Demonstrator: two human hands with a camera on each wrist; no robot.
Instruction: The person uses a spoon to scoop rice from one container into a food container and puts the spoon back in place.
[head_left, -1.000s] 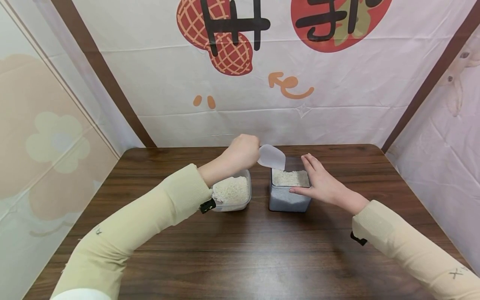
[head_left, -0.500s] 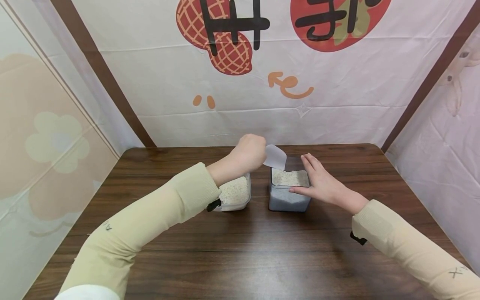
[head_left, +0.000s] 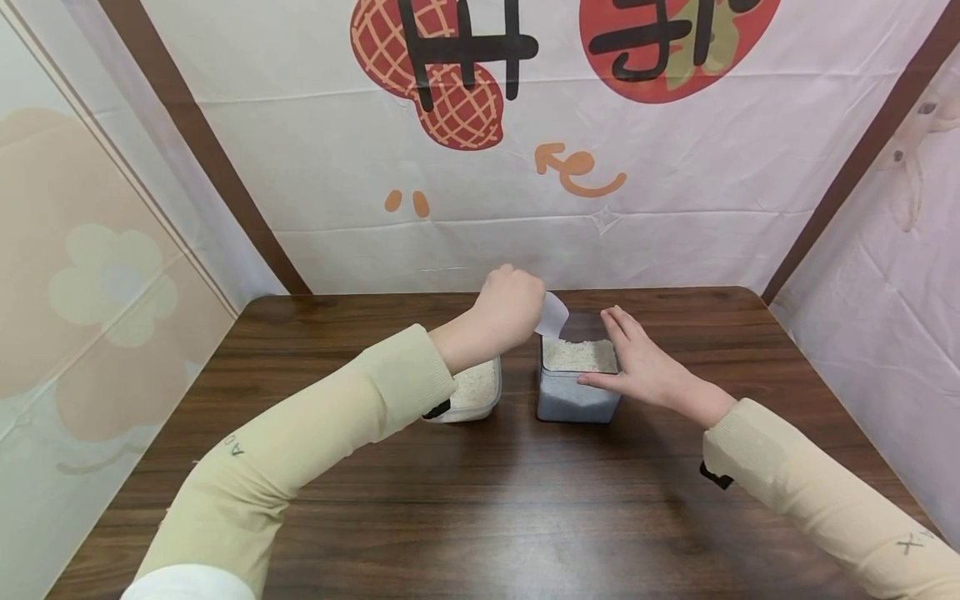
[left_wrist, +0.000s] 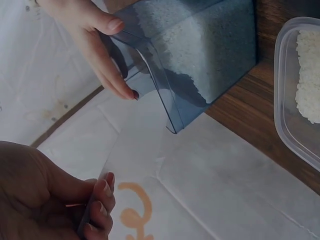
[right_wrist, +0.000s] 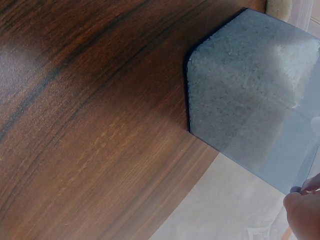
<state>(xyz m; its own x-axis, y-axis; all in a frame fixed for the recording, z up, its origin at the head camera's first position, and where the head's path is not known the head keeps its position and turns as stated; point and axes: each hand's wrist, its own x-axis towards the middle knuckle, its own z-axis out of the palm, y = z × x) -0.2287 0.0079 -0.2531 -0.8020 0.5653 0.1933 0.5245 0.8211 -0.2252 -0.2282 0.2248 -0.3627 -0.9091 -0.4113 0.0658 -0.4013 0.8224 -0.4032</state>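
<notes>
Near the table's (head_left: 562,508) far edge, I have the left hand (head_left: 508,308) pinching a white scoop (head_left: 553,316) at the far left rim of a blue bin (head_left: 577,404) of rice (head_left: 579,357); the right hand (head_left: 641,365), spread wide, touches its right side. Left stands a clear tub (head_left: 480,412).
</notes>
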